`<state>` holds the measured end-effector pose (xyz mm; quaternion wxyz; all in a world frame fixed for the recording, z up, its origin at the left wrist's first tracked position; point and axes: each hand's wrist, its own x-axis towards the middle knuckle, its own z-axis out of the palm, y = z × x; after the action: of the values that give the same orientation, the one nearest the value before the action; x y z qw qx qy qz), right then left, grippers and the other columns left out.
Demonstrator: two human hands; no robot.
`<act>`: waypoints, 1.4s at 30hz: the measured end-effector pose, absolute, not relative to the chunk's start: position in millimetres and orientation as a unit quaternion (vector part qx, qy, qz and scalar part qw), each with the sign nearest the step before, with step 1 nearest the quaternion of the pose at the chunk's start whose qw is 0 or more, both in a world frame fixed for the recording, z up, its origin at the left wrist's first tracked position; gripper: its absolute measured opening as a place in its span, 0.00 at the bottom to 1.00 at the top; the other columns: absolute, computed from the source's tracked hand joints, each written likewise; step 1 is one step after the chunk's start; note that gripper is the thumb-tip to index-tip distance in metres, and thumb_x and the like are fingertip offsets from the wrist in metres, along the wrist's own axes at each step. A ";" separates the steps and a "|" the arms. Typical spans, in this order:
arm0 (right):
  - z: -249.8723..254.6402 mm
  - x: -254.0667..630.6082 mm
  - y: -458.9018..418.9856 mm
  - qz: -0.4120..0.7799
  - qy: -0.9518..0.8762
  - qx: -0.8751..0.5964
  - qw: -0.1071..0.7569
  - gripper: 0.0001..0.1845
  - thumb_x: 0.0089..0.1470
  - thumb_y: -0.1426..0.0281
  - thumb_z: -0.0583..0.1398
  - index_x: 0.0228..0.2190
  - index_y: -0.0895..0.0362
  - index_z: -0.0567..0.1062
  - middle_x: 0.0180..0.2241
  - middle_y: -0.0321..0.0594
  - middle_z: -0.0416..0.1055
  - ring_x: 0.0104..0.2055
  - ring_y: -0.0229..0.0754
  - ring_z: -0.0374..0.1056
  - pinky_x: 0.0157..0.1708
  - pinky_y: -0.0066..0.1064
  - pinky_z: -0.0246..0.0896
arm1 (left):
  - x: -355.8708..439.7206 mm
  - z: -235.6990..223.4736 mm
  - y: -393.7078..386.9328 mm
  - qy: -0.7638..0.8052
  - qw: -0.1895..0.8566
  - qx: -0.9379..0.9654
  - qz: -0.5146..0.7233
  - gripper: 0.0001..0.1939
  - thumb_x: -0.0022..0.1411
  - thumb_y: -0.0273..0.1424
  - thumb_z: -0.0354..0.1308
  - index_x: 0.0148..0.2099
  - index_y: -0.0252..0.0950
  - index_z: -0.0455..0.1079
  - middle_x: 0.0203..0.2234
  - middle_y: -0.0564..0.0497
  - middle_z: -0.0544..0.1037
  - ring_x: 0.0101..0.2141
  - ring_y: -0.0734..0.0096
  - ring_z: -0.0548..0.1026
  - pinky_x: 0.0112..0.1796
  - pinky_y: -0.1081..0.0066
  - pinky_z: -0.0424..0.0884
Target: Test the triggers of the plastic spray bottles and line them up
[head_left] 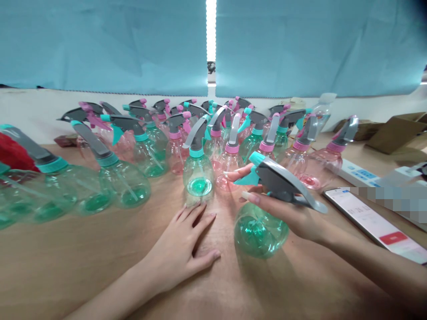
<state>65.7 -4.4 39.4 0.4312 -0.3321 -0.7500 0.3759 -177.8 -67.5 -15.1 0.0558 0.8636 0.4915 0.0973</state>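
My right hand [280, 206] is wrapped round the neck of a green spray bottle [260, 231] with a grey and turquoise trigger head. The bottle tilts a little, its nozzle pointing left; whether its base touches the table cannot be told. Palm down on the wooden table [167, 280], my left hand [180, 246] lies with its fingers spread and nothing in it. Just beyond its fingertips stands another green spray bottle [198, 175]. A pink spray bottle [230, 166] stands behind and to the right of that one.
Several more green and pink spray bottles crowd the back and left, including a green one [125, 182]. At right lie a phone [373, 222] and a white power strip [358, 173]. A brown cardboard box [396, 133] and a clear bottle [322, 111] stand farther back. Red material [15, 151] shows at left.
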 end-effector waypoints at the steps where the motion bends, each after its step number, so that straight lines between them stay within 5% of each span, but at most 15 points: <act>1: 39.6 65.3 -4.3 0.376 -0.751 -0.331 0.431 0.05 0.52 0.65 0.64 0.33 0.51 0.75 0.32 0.37 0.75 0.34 0.43 0.74 0.33 0.37 0.73 | -177.8 -15.2 -67.6 0.492 0.057 0.863 0.101 0.34 0.63 0.50 0.54 0.65 0.38 0.58 0.63 0.37 0.57 0.61 0.45 0.56 0.56 0.45 0.54; 42: 39.0 66.3 -2.2 0.419 -0.763 -0.279 0.405 0.19 0.54 0.75 0.62 0.47 0.48 0.72 0.40 0.32 0.76 0.44 0.39 0.72 0.41 0.30 0.69 | -178.1 -15.7 -67.8 0.488 0.049 0.866 0.095 0.34 0.64 0.50 0.53 0.64 0.35 0.59 0.63 0.35 0.57 0.61 0.43 0.56 0.56 0.43 0.55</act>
<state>66.3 -2.2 39.0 0.4052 -0.2786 -0.7631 0.4194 -178.1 -67.8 -15.7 0.0494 0.8662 0.4881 0.0951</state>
